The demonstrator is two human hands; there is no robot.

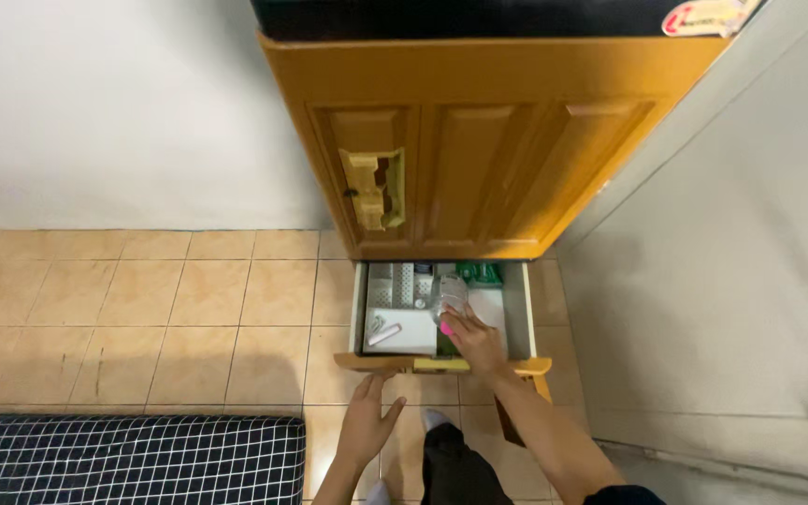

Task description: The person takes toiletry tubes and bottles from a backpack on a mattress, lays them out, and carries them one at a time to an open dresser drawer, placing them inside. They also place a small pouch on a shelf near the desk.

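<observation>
From the head camera, the right hand (475, 342) was closed on a clear plastic bottle (449, 295) over the open drawer (519, 313); the left hand (367, 421) hung open, empty, below the drawer front; the bottle looked light, slick, best gripped around its body.

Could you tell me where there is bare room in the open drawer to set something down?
The flat white tray at the drawer's front left is mostly bare, holding only a few small pieces by its left edge. The back is crowded with white baskets and green packets. The right hand holds a clear plastic bottle mid-drawer; the left hand hovers below the front edge.
</observation>
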